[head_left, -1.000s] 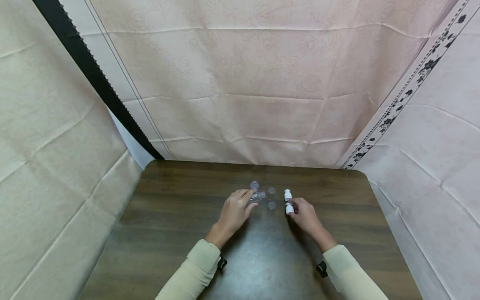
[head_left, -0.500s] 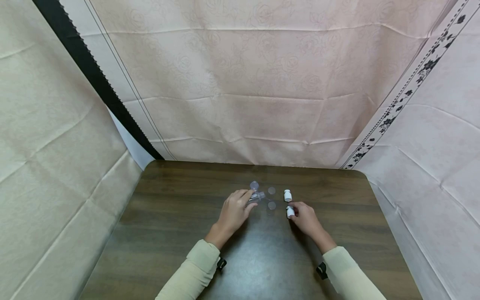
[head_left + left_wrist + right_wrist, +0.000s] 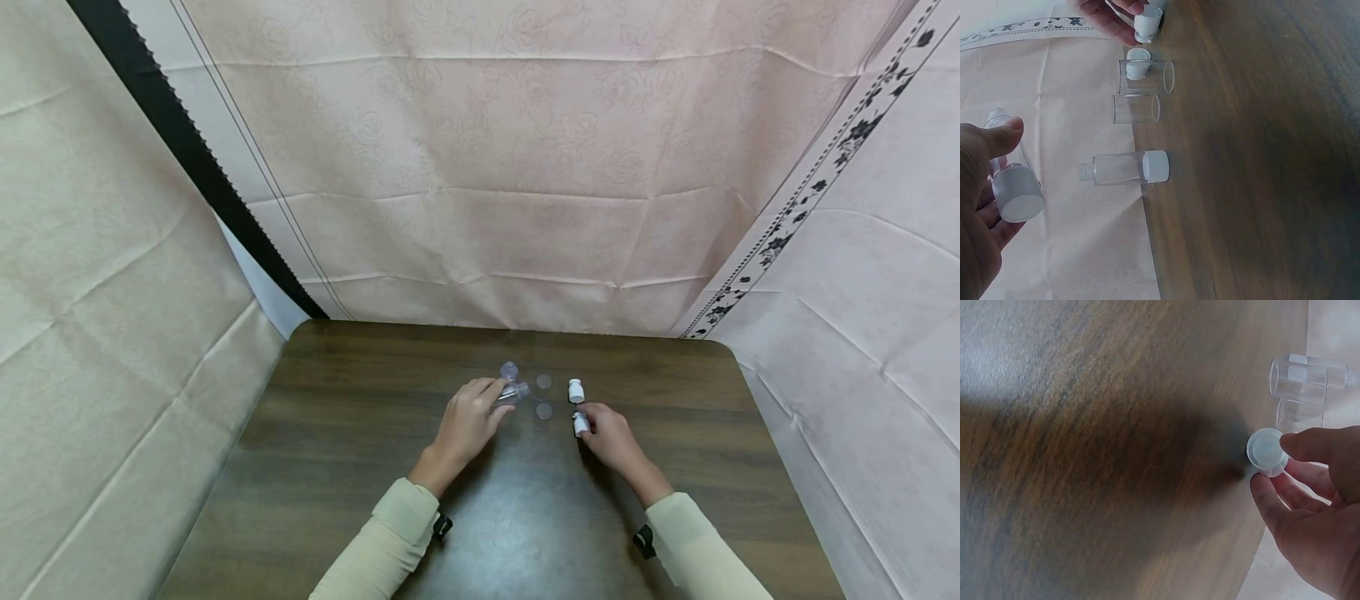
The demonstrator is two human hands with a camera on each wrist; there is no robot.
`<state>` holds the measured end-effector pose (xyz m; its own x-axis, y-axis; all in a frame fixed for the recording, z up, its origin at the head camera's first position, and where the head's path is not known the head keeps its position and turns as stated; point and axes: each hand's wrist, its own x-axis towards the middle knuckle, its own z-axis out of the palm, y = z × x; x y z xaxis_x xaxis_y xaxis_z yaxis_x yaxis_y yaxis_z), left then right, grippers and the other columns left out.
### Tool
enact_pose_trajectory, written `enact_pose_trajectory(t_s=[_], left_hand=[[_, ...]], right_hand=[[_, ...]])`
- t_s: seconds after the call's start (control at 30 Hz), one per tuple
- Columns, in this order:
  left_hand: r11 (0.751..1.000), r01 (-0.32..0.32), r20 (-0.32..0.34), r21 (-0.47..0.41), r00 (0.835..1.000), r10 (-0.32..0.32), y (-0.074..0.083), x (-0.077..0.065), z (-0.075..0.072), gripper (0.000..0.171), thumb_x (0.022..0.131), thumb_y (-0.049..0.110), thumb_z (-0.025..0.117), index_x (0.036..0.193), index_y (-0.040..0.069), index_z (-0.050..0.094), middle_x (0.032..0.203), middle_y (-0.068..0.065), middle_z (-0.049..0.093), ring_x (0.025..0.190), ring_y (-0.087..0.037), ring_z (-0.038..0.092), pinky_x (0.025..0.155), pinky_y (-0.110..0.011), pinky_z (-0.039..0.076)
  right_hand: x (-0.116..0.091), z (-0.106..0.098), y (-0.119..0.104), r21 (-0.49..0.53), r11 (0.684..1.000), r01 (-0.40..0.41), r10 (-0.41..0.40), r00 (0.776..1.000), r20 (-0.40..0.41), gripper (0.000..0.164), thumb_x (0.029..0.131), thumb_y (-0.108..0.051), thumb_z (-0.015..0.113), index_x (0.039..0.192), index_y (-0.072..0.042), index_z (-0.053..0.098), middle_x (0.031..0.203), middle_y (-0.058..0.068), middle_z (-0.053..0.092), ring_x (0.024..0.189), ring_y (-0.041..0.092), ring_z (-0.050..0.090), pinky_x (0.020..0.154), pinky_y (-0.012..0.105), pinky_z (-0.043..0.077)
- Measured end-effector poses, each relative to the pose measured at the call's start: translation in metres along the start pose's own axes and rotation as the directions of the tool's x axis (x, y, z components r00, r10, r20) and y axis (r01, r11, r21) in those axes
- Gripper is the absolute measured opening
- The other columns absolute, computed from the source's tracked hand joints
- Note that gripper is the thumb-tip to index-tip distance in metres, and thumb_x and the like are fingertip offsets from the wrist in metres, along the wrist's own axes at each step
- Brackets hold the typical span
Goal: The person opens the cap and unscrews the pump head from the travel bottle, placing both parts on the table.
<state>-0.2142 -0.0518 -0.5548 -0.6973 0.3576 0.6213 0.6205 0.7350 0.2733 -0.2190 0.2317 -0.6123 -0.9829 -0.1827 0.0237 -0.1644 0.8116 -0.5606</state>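
Note:
My left hand [image 3: 470, 417] grips a clear bottle [image 3: 514, 392] with a white base [image 3: 1019, 195], its threaded neck leaning right in the head view. A second clear bottle [image 3: 1119, 169] of the same kind stands upright just beyond it. With thumb and fingers, my right hand [image 3: 609, 433] pinches a small white pump top [image 3: 581, 425] close over the table; its round open end [image 3: 1267, 452] shows in the right wrist view. Behind it stands another white pump top [image 3: 575, 391]. Two clear cylindrical covers [image 3: 543, 411] [image 3: 1137, 108] stand between the hands.
The brown wooden table [image 3: 337, 467] has rounded far corners. Pale patterned cloth [image 3: 480, 167] hangs behind it, and more cloth hangs along both sides. A black strip [image 3: 195, 158] runs down at the left.
Over the first half second my right hand drew the white pump top slightly toward me, widening its gap from the other one. Since then both hands have stayed nearly still.

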Motion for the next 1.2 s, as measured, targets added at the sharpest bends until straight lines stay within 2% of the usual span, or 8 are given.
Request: enact_pose_trajectory(t_s=[0.2, 0.37, 0.67, 1.0, 1.2], left_hand=[[1.0, 0.006, -0.012, -0.012, 1.0, -0.006, -0.001, 0.0, 0.001, 0.044, 0.082, 0.02, 0.089, 0.119, 0.003, 0.074, 0.107, -0.01, 0.074, 0.094, -0.023, 0.071, 0.082, -0.037, 0.061], [0.999, 0.013, -0.028, -0.032, 1.0, -0.014, -0.003, 0.001, 0.002, 0.042, 0.082, 0.02, 0.089, 0.119, 0.004, 0.074, 0.106, -0.01, 0.074, 0.094, -0.022, 0.072, 0.081, -0.033, 0.061], [0.991, -0.003, -0.06, -0.132, 0.998, -0.005, -0.008, 0.003, 0.008, 0.041, 0.083, 0.015, 0.087, 0.118, 0.0, 0.073, 0.109, -0.012, 0.073, 0.098, -0.023, 0.073, 0.083, -0.029, 0.061], [0.975, 0.053, 0.001, -0.215, 0.999, -0.054, -0.011, 0.003, 0.016, 0.038, 0.088, 0.012, 0.083, 0.12, 0.0, 0.067, 0.114, -0.013, 0.07, 0.102, -0.027, 0.073, 0.087, -0.031, 0.061], [0.969, 0.112, 0.023, -0.219, 0.994, -0.11, -0.012, 0.002, 0.021, 0.04, 0.088, 0.013, 0.083, 0.121, 0.001, 0.064, 0.115, -0.012, 0.069, 0.104, -0.025, 0.072, 0.087, -0.032, 0.061]], right_hand=[[0.0, -0.002, -0.003, 0.008, 1.0, -0.012, 0.012, 1.0, 0.003, 0.038, 0.086, 0.001, 0.075, 0.123, 0.005, 0.068, 0.116, 0.021, 0.068, 0.093, 0.027, 0.064, 0.084, 0.048, 0.055], [0.0, -0.005, -0.003, 0.027, 1.0, -0.016, 0.016, 1.0, 0.002, 0.039, 0.086, 0.002, 0.075, 0.125, 0.005, 0.068, 0.121, 0.023, 0.068, 0.101, 0.031, 0.069, 0.089, 0.049, 0.057], [0.001, -0.013, 0.0, 0.032, 0.999, 0.017, -0.015, 0.999, -0.051, 0.034, 0.087, 0.0, 0.075, 0.12, 0.001, 0.071, 0.118, 0.022, 0.069, 0.098, 0.032, 0.07, 0.088, 0.052, 0.055], [0.001, -0.025, -0.004, 0.043, 0.999, -0.002, 0.005, 0.998, -0.057, 0.036, 0.09, -0.006, 0.074, 0.125, 0.003, 0.068, 0.124, 0.023, 0.067, 0.109, 0.038, 0.068, 0.094, 0.055, 0.054], [0.001, -0.03, -0.01, 0.045, 0.999, -0.024, 0.026, 0.999, -0.042, 0.037, 0.092, -0.008, 0.073, 0.127, 0.002, 0.068, 0.129, 0.022, 0.066, 0.111, 0.037, 0.067, 0.094, 0.055, 0.054]])
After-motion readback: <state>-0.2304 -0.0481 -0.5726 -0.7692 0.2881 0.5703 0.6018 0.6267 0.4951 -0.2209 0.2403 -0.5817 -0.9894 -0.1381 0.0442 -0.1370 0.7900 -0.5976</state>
